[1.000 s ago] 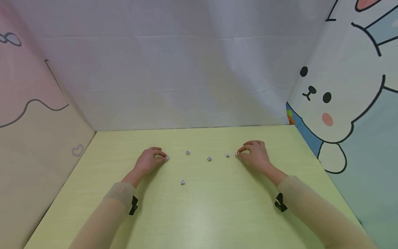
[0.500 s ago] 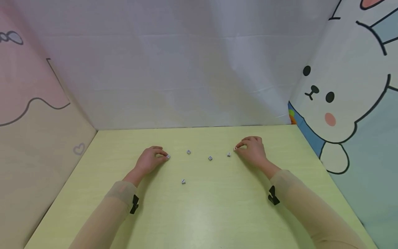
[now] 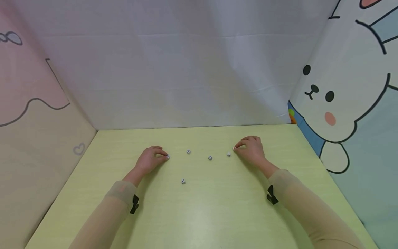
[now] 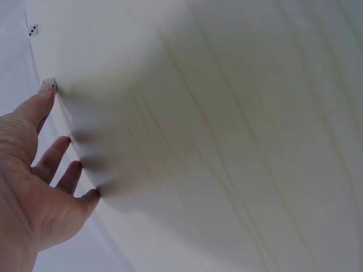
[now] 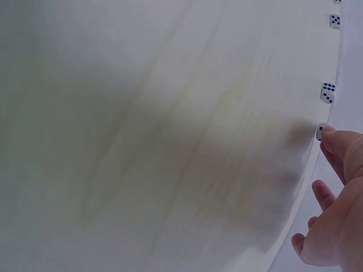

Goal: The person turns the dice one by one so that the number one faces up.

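Note:
Between thumb and forefinger, my left hand (image 3: 149,160) pinches a small white die (image 3: 168,156) at the left of the table. That die (image 4: 52,85) shows beyond the thumb tip in the left wrist view, the other fingertips close to the tabletop. Farther right, my right hand (image 3: 252,151) pinches another die (image 3: 234,148), partly covered by the fingertips. In the right wrist view this die (image 5: 320,131) turns a single-pip face to the camera. Just left of the right hand lies a loose die (image 3: 228,154), its pips dark in the right wrist view.
More white dice lie between the hands: one toward the back (image 3: 188,151), one near the middle (image 3: 210,158), and one closer to me (image 3: 183,181). The pale yellow table (image 3: 199,214) meets a white cloth backdrop (image 3: 186,76); a cartoon-printed wall (image 3: 370,138) rises on the right.
My right hand has moved slightly back and to the left with its die, nearer the loose one beside it. My left hand stays in place, and the loose dice have not moved.

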The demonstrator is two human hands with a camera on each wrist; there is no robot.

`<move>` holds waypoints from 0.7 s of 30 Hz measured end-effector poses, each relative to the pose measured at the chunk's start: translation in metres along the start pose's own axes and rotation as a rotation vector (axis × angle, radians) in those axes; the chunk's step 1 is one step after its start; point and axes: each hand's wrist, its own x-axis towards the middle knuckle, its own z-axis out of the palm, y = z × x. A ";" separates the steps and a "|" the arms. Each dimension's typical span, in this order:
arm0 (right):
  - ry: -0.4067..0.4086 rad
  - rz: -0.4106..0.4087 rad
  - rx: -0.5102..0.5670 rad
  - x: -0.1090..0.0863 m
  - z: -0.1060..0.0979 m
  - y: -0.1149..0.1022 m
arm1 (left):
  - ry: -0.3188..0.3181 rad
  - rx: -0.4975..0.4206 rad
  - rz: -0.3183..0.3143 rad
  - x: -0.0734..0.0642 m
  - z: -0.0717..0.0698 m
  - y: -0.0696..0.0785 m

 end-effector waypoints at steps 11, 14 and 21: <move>-0.009 0.017 0.032 -0.004 -0.003 0.000 | 0.000 -0.022 -0.006 0.000 0.000 0.000; 0.004 0.014 0.027 -0.006 -0.006 0.000 | 0.002 -0.020 0.000 -0.001 0.000 0.001; 0.030 -0.007 -0.008 -0.011 -0.017 0.000 | 0.004 -0.014 -0.006 -0.002 -0.001 0.002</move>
